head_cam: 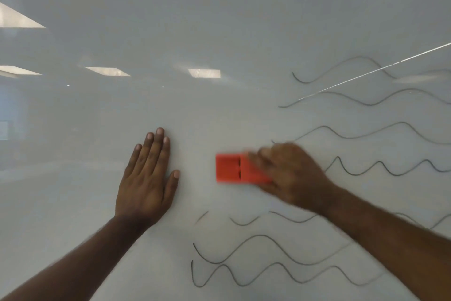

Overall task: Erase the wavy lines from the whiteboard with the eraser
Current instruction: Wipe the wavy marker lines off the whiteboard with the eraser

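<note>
A: Your right hand [290, 173], blurred, has its fingers closed around the orange eraser [238, 168] at frame centre.

B: And your left hand [148, 178] lies flat, fingers spread open, on the whiteboard [219, 20]; wavy lines [366, 134] fill the right and lower right.

There are seven wavy lines [366, 134], one orange eraser [231, 168], one whiteboard [219, 20] and two hands.

Orange eraser [234, 168], black wavy lines [366, 133], white whiteboard [219, 20].
</note>
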A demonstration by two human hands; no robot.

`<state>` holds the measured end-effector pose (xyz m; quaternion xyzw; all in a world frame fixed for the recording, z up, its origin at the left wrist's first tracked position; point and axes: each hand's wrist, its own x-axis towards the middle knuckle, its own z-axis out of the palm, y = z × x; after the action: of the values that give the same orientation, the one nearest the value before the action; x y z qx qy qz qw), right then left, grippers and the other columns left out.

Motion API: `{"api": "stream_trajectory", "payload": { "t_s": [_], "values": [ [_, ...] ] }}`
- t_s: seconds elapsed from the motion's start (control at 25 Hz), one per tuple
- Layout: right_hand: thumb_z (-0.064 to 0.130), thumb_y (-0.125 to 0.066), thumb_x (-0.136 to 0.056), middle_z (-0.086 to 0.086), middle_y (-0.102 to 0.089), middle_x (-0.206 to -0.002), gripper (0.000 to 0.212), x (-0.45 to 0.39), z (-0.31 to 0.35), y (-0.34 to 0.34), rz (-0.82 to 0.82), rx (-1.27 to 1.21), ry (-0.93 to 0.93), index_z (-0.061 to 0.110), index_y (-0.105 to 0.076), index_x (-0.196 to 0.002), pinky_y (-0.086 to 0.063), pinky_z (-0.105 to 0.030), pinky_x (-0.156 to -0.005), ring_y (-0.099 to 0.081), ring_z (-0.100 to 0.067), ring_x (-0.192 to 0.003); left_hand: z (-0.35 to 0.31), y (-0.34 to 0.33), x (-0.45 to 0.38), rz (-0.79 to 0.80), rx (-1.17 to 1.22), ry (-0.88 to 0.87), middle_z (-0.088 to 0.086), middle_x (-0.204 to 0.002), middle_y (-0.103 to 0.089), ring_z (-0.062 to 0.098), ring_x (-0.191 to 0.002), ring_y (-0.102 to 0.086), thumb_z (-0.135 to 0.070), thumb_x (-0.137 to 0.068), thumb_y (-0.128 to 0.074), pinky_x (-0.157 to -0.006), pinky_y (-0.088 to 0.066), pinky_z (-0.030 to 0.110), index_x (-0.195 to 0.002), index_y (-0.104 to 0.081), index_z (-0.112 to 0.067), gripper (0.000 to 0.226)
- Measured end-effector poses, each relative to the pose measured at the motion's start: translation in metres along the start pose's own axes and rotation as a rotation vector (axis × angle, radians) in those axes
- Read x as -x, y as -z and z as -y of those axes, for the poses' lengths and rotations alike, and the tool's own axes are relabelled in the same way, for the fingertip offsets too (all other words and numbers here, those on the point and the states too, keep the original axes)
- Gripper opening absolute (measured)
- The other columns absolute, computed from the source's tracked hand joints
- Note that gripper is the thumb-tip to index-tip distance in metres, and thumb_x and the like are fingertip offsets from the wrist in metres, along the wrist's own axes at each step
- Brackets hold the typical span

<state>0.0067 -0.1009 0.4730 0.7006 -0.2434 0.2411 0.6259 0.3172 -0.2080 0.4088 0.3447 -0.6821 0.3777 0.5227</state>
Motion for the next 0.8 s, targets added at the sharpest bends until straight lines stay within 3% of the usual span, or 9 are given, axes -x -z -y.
{"api": "stream_trajectory", "payload": {
  "t_s": [0.16, 0.24, 0.32, 0.52, 0.64, 0.72, 0.8],
  "values": [
    [0.038, -0.065, -0.092, -0.017, -0.061, -0.102, 0.059, -0.054, -0.023, -0.005, -0.158, 0.074, -0.479, 0.001, -0.055, -0.136, -0.040, -0.042, -0.076, -0.057, -0.036, -0.087, -0.002, -0.003, 0.017, 0.005, -0.015, -0.003, 0.014, -0.168, -0.019, 0.028, -0.157, -0.015, -0.034, -0.103, -0.034, -0.128, -0.015, 0.043, -0.157, -0.025, 0.001, 0.065],
    [0.037, -0.066, -0.090, -0.016, -0.059, -0.100, 0.059, -0.065, -0.006, -0.013, -0.210, 0.018, -0.574, 0.002, -0.055, -0.136, -0.040, -0.041, -0.076, -0.054, -0.035, -0.087, -0.001, -0.005, 0.024, 0.003, -0.017, 0.000, 0.014, -0.168, -0.019, 0.027, -0.157, -0.015, -0.033, -0.104, -0.032, -0.128, -0.013, 0.042, -0.157, -0.025, 0.001, 0.064],
    [0.036, -0.063, -0.092, -0.016, -0.059, -0.099, 0.059, -0.053, 0.026, -0.021, -0.194, -0.057, -0.491, 0.000, -0.053, -0.137, -0.039, -0.042, -0.074, -0.054, -0.034, -0.084, -0.001, -0.006, 0.029, 0.002, -0.018, -0.004, 0.014, -0.168, -0.019, 0.028, -0.157, -0.014, -0.032, -0.104, -0.031, -0.129, -0.011, 0.041, -0.157, -0.025, 0.001, 0.063],
    [0.026, -0.064, -0.094, -0.007, -0.063, -0.100, 0.048, 0.040, 0.128, -0.029, 0.047, -0.102, 0.064, 0.005, -0.057, -0.136, -0.049, -0.039, -0.075, -0.058, -0.026, -0.083, 0.003, -0.008, 0.039, 0.013, -0.033, -0.015, 0.013, -0.168, -0.018, 0.027, -0.157, -0.013, -0.028, -0.104, -0.030, -0.129, -0.010, 0.039, -0.158, -0.023, 0.000, 0.061],
    [0.023, -0.061, -0.094, 0.000, -0.065, -0.101, 0.038, 0.047, 0.118, -0.025, 0.087, -0.111, 0.339, 0.011, -0.062, -0.131, -0.050, -0.033, -0.076, -0.059, -0.019, -0.084, 0.003, -0.007, 0.042, 0.021, -0.038, -0.012, 0.015, -0.167, -0.020, 0.026, -0.157, -0.012, -0.028, -0.105, -0.030, -0.129, -0.010, 0.039, -0.156, -0.025, 0.002, 0.060],
    [0.025, -0.058, -0.097, -0.003, -0.067, -0.099, 0.035, 0.029, 0.090, -0.022, 0.012, -0.087, 0.276, 0.009, -0.064, -0.128, -0.050, -0.034, -0.073, -0.060, -0.022, -0.082, 0.005, -0.005, 0.046, 0.034, -0.043, -0.016, 0.015, -0.167, -0.020, 0.027, -0.157, -0.013, -0.029, -0.105, -0.029, -0.129, -0.012, 0.040, -0.156, -0.026, 0.002, 0.060],
    [0.032, -0.058, -0.098, -0.009, -0.065, -0.097, 0.044, 0.014, 0.066, -0.022, -0.059, -0.027, 0.001, 0.004, -0.061, -0.132, -0.046, -0.039, -0.074, -0.059, -0.028, -0.081, 0.005, -0.006, 0.049, 0.044, -0.045, -0.022, 0.015, -0.167, -0.018, 0.027, -0.157, -0.013, -0.029, -0.105, -0.028, -0.128, -0.012, 0.041, -0.157, -0.023, 0.001, 0.060]
  ]
}}
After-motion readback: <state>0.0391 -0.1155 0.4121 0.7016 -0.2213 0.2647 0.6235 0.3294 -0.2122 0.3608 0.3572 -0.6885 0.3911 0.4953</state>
